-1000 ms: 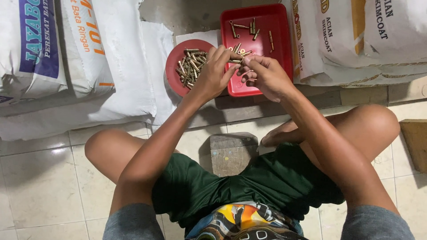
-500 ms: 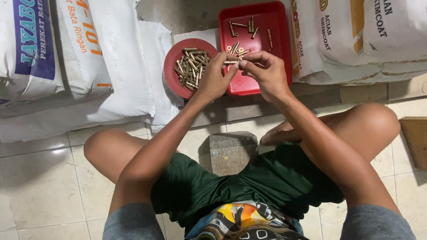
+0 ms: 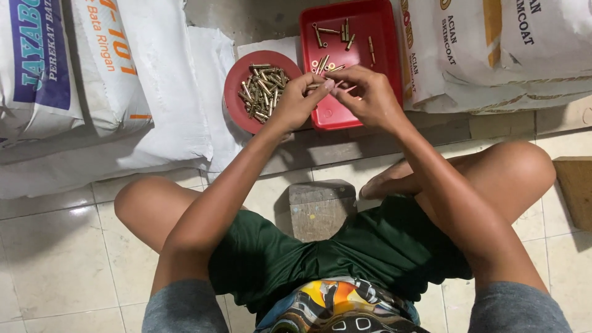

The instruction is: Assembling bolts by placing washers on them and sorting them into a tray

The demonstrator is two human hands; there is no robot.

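Note:
My left hand (image 3: 298, 100) and my right hand (image 3: 365, 95) meet above the near edge of a red rectangular tray (image 3: 382, 24). Between their fingertips they pinch a small brass bolt (image 3: 319, 86); a tiny part at my right fingertips is too small to make out. The tray holds several brass bolts (image 3: 345, 31) and a few small rings (image 3: 322, 64). Left of it stands a round red dish (image 3: 233, 108) heaped with several brass bolts (image 3: 263, 91), just beside my left hand.
Large white sacks (image 3: 111, 74) lie at the left and more sacks (image 3: 493, 49) at the right, flanking the tray. A small concrete block (image 3: 320, 209) sits on the tiled floor between my knees. A wooden piece (image 3: 576, 191) lies at the right edge.
Both hands stay together over the tray and shift slightly, the fingers working the small bolt. The view has drifted a little.

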